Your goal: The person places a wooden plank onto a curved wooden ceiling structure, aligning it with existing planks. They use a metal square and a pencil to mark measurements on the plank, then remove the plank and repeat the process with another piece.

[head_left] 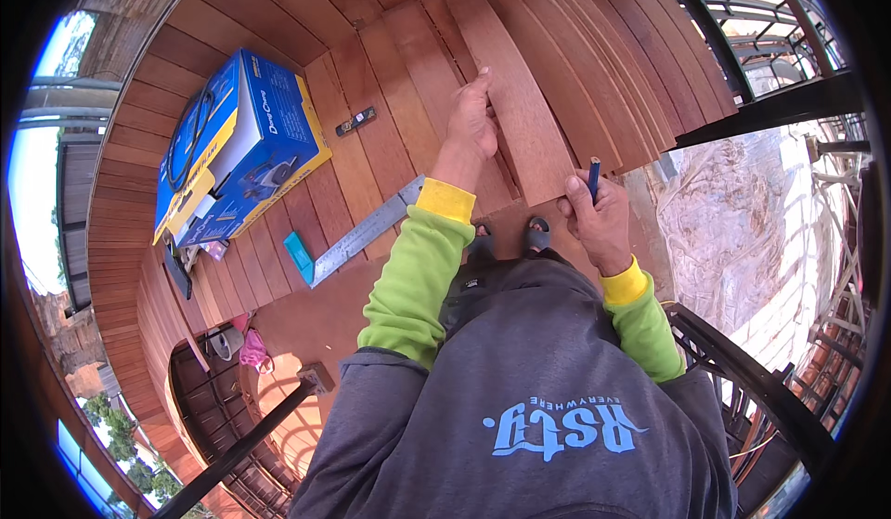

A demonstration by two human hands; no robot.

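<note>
A long, flat, straight-edged plank of reddish-brown wood lies broad face up, slanting from the far left to the near right; the left hand rests along its left edge, around mid-length; the right hand touches its near right corner; a slim, dark-blue, pencil-like stick sits in that right hand, its pale tip clear of the fingers, just right of the plank's near end.
</note>
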